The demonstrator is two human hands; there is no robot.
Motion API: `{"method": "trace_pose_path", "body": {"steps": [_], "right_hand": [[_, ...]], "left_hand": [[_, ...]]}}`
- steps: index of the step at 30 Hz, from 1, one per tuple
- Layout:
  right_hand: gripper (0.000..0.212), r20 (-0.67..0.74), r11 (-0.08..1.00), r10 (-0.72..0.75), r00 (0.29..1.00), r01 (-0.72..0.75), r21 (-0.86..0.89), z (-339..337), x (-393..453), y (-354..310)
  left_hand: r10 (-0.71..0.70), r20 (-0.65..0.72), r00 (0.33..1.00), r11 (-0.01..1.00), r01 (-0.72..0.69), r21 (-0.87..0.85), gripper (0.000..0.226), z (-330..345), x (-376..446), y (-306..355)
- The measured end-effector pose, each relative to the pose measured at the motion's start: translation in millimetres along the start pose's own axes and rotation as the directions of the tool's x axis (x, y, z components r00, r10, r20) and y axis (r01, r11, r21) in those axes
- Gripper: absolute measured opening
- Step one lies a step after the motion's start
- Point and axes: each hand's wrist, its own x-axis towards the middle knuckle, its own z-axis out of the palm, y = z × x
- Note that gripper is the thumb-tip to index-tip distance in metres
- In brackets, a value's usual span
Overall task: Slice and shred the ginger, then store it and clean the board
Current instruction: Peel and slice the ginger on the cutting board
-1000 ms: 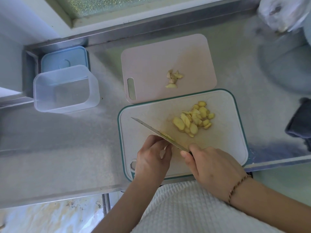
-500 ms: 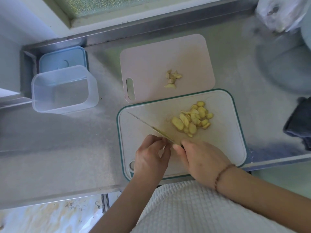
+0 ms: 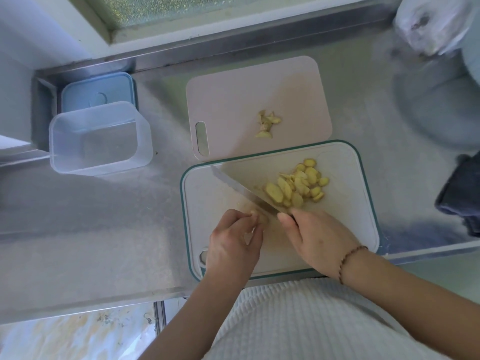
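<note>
1. Since half a second ago my knife (image 3: 242, 190) has swung up the board (image 3: 345, 219): its tip now sits near the board's far left edge, the blade lying aslant toward the slices (image 3: 298, 185).
2. My right hand (image 3: 317, 237) is clamped on the knife handle, which the hand hides.
3. My left hand (image 3: 233, 242) is curled, fingertips pinched on a small ginger piece (image 3: 261, 218) just left of the blade, on the board's near half.
4. Slices lie heaped right of the blade, on the board's far right part; a few touch the blade.
5. Beyond the board, touching its far edge, lies a pink board (image 3: 233, 100) with a small heap of scraps (image 3: 267, 124).
6. Left of the board, well apart, a clear tub (image 3: 101, 137) stands open, with a blue lid (image 3: 98, 89) behind it.
7. Right of the board, a dark cloth (image 3: 462, 193) lies at the frame edge.
</note>
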Motion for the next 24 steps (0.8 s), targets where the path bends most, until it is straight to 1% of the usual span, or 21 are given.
{"method": "trace_pose_path", "body": {"steps": [3, 8, 14, 24], "right_hand": [[0.047, -0.034, 0.999, 0.021, 0.999, -0.019, 0.043, -7.1, -7.5, 6.5], [0.043, 0.03, 0.998, -0.059, 0.998, 0.059, -0.006, -4.5, -28.0, -8.1], [0.037, 0.063, 0.995, -0.034, 0.997, 0.04, -0.093, -6.3, -34.7, -14.7], [0.042, 0.098, 0.987, -0.029, 0.995, 0.044, -0.157, -8.0, -32.8, -21.2]], "left_hand": [[-0.008, 0.007, 1.0, 1.0, 0.008, 0.015, 0.011, -1.6, -0.7, -0.6], [0.0, -0.002, 1.0, 1.0, 0.0, 0.025, 0.012, -1.9, 0.0, 0.0], [0.01, -0.01, 1.0, 1.0, -0.01, 0.027, 0.007, -1.0, 0.4, 1.0], [-0.001, 0.023, 1.0, 1.0, 0.001, 0.015, 0.006, -2.3, 1.0, 1.4]]}}
